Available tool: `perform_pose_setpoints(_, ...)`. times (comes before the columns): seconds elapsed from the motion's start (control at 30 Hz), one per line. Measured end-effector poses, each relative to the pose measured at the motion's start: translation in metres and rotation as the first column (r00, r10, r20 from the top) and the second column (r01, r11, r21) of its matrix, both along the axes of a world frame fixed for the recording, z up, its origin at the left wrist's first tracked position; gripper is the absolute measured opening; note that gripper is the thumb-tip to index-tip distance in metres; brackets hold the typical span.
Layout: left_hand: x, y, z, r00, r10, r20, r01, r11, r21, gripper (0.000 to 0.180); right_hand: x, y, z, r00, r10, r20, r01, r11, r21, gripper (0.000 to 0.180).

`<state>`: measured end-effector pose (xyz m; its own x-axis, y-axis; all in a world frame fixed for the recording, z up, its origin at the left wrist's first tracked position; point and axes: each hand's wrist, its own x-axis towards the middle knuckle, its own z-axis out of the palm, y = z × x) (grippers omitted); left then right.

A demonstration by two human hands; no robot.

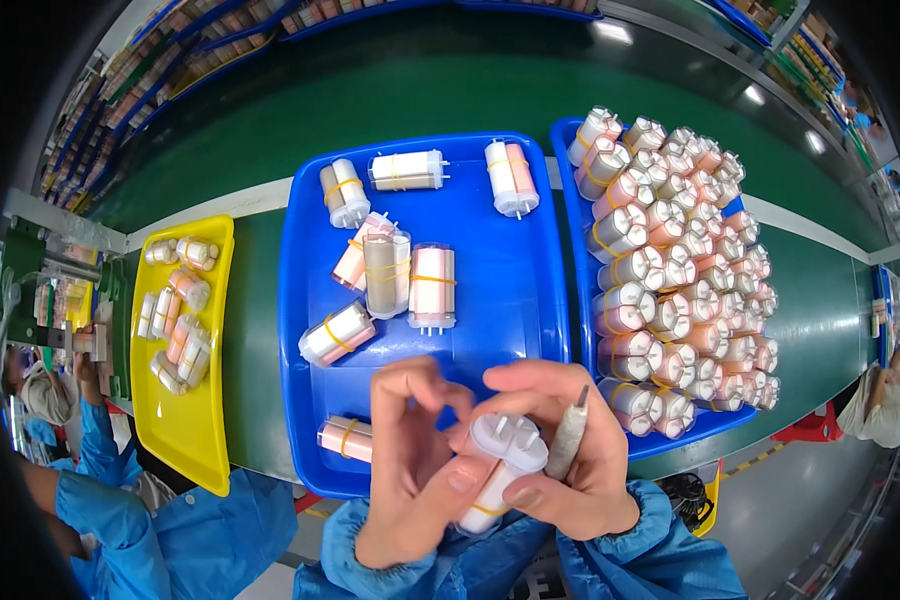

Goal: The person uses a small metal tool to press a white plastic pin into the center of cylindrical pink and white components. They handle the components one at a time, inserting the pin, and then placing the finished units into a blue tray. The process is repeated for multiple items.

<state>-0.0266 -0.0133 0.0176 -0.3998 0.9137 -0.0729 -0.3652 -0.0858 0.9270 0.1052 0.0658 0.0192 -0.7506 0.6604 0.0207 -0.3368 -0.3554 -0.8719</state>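
Close to my body, a banded bundle of white and pink cylinders with a pronged white end cap (510,440) is held between both hands, cap end up and tilted. My left hand (410,470) grips its left side, the thumb pressed on the bundle and the fingers curled behind. My right hand (585,470) closes around the other side, its thumb against the bundle below the cap. A slim pen-like tool with a wrapped grey handle and a dark pointed tip (568,435) is also tucked in the right hand, tip upward.
Under the hands lies a blue tray (505,325) with several loose bundles. A second blue tray (567,150) at right is packed with upright bundles. To the left, a yellow tray (220,300) holds smaller pieces. Beyond runs a green surface (400,95). A blue-sleeved person (120,515) is at lower left.
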Motion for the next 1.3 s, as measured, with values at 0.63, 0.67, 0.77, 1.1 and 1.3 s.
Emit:
perform_pose_setpoints(0.63, -0.009, 0.006, -0.002, 0.941, -0.013, 0.338, 0.037, 0.997, -0.064, 0.052, -0.014, -0.010, -0.003, 0.966, -0.208, 0.154, 0.210, 0.978, 0.002, 0.040)
perform_pose_setpoints(0.67, -0.010, 0.006, -0.003, 0.935, 0.001, 0.355, 0.019, 0.998, -0.055, 0.053, -0.012, -0.012, -0.004, 0.961, -0.217, 0.171, 0.219, 0.976, 0.007, 0.040)
perform_pose_setpoints(0.77, -0.010, 0.004, -0.005, 0.951, 0.054, 0.305, -0.029, 0.996, -0.085, 0.055, -0.009, -0.015, -0.008, 0.963, -0.214, 0.166, 0.210, 0.977, 0.037, 0.041)
perform_pose_setpoints(1.1, 0.002, 0.005, -0.009, 0.907, 0.216, -0.362, -0.249, 0.968, -0.046, 0.061, -0.019, -0.021, -0.015, 0.861, -0.487, -0.143, 0.496, 0.868, 0.027, 0.018)
perform_pose_setpoints(1.3, -0.003, -0.007, -0.015, 0.874, 0.266, -0.408, -0.266, 0.962, 0.058, 0.063, 0.018, -0.002, -0.008, 0.967, -0.235, -0.096, 0.253, 0.900, 0.354, 0.046)
